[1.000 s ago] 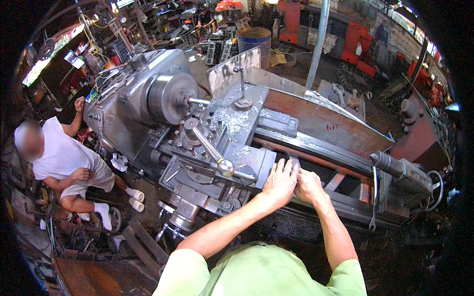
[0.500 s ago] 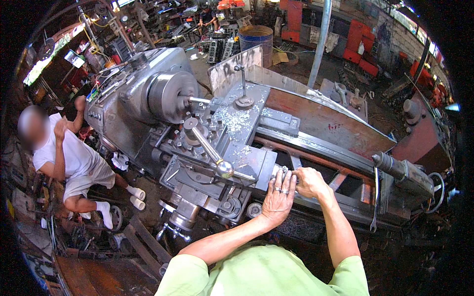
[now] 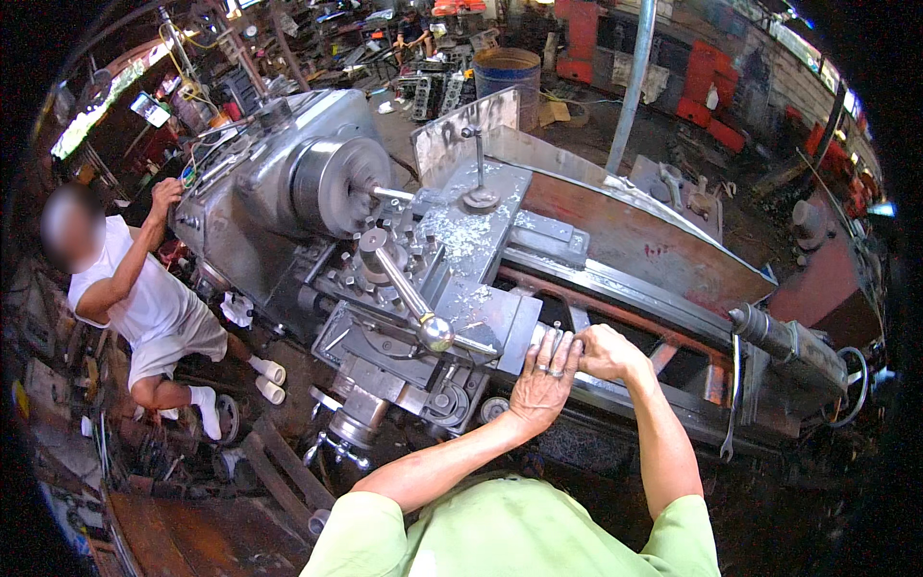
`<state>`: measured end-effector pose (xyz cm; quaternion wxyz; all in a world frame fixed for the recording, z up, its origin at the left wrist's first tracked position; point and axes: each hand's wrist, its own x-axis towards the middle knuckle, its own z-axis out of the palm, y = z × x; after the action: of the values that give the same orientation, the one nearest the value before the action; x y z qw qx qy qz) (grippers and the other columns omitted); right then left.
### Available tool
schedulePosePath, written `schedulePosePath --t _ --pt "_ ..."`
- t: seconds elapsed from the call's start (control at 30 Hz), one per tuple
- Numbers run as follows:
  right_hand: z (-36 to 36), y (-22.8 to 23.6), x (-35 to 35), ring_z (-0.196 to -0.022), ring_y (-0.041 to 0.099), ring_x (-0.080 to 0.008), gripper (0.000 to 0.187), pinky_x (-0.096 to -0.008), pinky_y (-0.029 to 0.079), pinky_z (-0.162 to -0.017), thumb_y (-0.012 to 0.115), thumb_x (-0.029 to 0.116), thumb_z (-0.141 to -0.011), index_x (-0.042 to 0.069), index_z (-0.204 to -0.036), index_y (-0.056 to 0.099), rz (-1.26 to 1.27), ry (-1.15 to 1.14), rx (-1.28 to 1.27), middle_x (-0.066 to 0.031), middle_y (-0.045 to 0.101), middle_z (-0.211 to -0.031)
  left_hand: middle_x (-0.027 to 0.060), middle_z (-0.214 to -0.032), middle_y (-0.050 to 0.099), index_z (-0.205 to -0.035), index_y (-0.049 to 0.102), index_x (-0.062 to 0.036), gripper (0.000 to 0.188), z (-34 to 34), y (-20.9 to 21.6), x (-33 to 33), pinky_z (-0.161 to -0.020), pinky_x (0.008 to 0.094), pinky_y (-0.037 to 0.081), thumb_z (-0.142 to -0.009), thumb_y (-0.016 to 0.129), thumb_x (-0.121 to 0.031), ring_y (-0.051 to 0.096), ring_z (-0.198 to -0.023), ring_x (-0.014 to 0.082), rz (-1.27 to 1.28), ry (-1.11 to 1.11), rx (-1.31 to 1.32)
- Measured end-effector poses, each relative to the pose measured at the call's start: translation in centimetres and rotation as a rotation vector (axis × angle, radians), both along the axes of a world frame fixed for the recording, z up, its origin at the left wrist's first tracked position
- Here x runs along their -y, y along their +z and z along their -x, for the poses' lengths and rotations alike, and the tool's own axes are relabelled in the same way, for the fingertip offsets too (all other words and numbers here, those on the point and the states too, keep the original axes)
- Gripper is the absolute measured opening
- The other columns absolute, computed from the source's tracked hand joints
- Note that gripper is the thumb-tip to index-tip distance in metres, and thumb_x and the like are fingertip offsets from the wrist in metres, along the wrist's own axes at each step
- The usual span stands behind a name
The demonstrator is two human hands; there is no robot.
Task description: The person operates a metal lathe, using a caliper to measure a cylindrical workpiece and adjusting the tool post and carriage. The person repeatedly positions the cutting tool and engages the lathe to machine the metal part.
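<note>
On a big metal lathe, my left hand [image 3: 545,378] lies with its fingers stretched out, two rings on them, over the right end of the carriage's flat slide [image 3: 511,322]. Beside it, touching it, my right hand [image 3: 610,354] is curled closed; whatever its fingers hold is hidden behind the knuckles. To the left, a tool post [image 3: 375,246] carries a long handle ending in a shiny ball [image 3: 436,333]. The chuck [image 3: 336,183] looks blurred, and a thin metal rod [image 3: 392,193] sticks out of it toward the tool. Pale metal chips [image 3: 463,234] cover the carriage top.
At the headstock [image 3: 245,197], a co-worker in white [image 3: 149,279] sits at the left. The tailstock [image 3: 784,337] stands to the right, an open-ended wrench [image 3: 732,404] hanging by it. Behind rise a metal splash guard [image 3: 635,231], a pole [image 3: 635,82] and a rusty drum [image 3: 507,82].
The co-worker's raised hands have shifted, one now reaching the headstock's edge. My two hands stay at nearly the same spot on the lathe; the whole view has shifted slightly.
</note>
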<state>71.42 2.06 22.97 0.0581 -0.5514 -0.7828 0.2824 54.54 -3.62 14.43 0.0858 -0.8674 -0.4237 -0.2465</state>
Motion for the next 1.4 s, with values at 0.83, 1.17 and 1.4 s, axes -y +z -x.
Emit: schedulePosePath --t 0.83,1.17,1.4 --pt "-1.7 -1.2 -3.5 -0.061 0.061 -0.0193 0.022 -0.0383 0.051 -0.066 0.076 0.024 -0.073 0.001 -0.076 0.075 0.384 0.117 -0.234 -0.0126 0.071 -0.069 0.0171 -0.145 0.045 -0.15 0.035 -0.0032 0.068 -1.2 0.0 -2.1 -0.109 0.0514 0.033 -0.089 0.059 -0.021 0.042 -0.135 0.0375 -0.126 0.07 -0.02" --pt "-1.9 -1.4 -4.3 -0.058 0.059 -0.0155 0.024 -0.0346 0.047 -0.06 0.074 0.027 -0.075 0.004 -0.072 0.077 0.476 0.152 -0.274 -0.0073 0.069 -0.063 0.0218 -0.133 0.053 -0.142 0.042 0.003 0.061 -1.0 1.5 -3.0 -0.107 0.0534 0.036 -0.089 0.057 -0.023 0.051 -0.124 0.0383 -0.116 0.028 -0.082" --pt "-2.0 -1.4 -4.4 -0.055 0.055 -0.0142 0.027 -0.0342 0.045 -0.057 0.074 0.029 -0.075 0.002 -0.072 0.075 0.448 0.144 -0.312 -0.0084 0.067 -0.06 0.0223 -0.121 0.059 -0.136 0.046 0.0059 0.055 -0.9 2.5 -3.4 -0.106 0.0521 0.039 -0.088 0.056 -0.02 0.056 -0.117 0.038 -0.084 -0.006 -0.102"
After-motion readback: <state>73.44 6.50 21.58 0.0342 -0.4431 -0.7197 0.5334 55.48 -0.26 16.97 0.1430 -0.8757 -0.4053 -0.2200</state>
